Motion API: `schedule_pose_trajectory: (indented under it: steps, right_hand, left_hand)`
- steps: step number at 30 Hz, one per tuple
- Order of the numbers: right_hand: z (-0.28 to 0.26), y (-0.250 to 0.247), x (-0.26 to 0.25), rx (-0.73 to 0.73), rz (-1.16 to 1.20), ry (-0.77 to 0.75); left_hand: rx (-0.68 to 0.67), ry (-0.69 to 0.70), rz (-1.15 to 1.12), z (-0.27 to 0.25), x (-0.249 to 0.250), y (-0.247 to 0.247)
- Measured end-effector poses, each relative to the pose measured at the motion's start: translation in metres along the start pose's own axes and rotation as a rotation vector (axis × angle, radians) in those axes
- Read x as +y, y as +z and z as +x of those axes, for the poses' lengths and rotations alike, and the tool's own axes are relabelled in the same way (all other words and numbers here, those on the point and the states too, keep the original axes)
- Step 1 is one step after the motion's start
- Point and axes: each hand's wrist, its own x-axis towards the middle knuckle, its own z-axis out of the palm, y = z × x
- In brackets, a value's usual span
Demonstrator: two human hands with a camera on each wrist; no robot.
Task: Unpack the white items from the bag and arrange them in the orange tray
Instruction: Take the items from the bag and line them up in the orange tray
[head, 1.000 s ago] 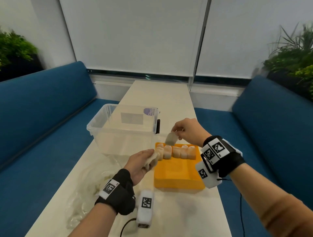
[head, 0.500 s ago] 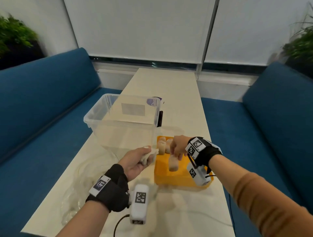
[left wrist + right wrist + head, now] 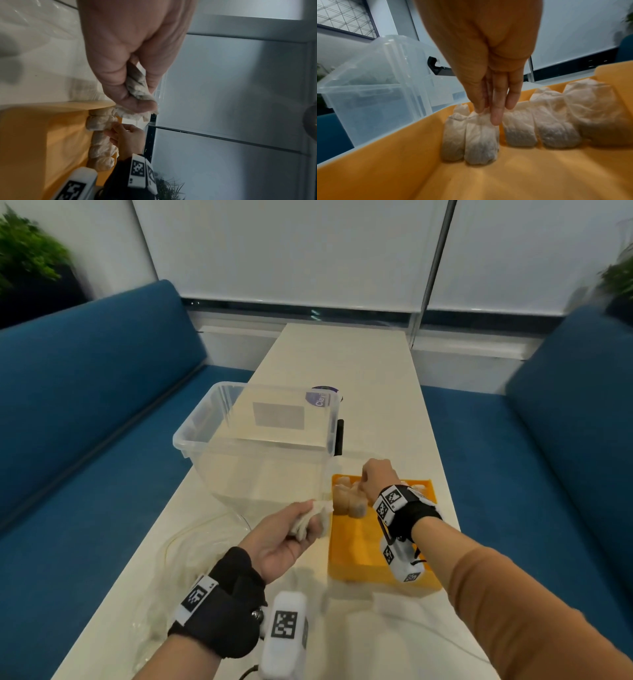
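The orange tray [image 3: 356, 553] lies on the table's right side. Several white wrapped items [image 3: 556, 121] stand in a row along its far wall. My right hand [image 3: 488, 113] reaches down into the tray and pinches the twisted top of one white item [image 3: 481, 138], which stands on the tray floor at the left end, in front of the row. Just left of the tray, my left hand [image 3: 291, 529] grips a bunch of white items [image 3: 139, 88] above the table. The clear plastic bag [image 3: 191, 570] lies crumpled on the table at the near left.
A clear plastic bin [image 3: 260, 440] with a black latch [image 3: 436, 67] stands just behind and left of the tray. Blue sofas flank the long white table [image 3: 349, 364]. The near half of the tray floor [image 3: 488, 182] is bare.
My right hand has brought a white item down from above the tray and stood it by the row's left end. My left hand stays beside the tray with its items.
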Motion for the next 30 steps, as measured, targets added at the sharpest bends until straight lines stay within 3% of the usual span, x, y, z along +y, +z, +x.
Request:
schedule_pose_trajectory:
  steps: [3,7,14,24,30]
  right_hand:
    - [-0.003,-0.010,0.000,0.052,0.050,0.015]
    - [-0.022,-0.033,-0.012,0.108,0.207,-0.099]
    - [-0.095,-0.057,-0.045,-0.038,0.425,-0.264]
    - [-0.113,-0.061,-0.050,-0.094,0.550,-0.182]
    - [-0.126,-0.085,-0.047,-0.098,0.729,-0.238]
  left_hand:
    - [-0.003,0.003,-0.037,0.003,0.004,-0.001]
    - [-0.024,-0.026,-0.060,0.007,0.008,-0.005]
    - [-0.074,0.013,0.019,0.005,0.005,0.004]
    - [-0.186,0.067,0.152,-0.021,-0.001,0.023]
    - [-0.245,0.042,0.058,-0.034,-0.001,0.022]
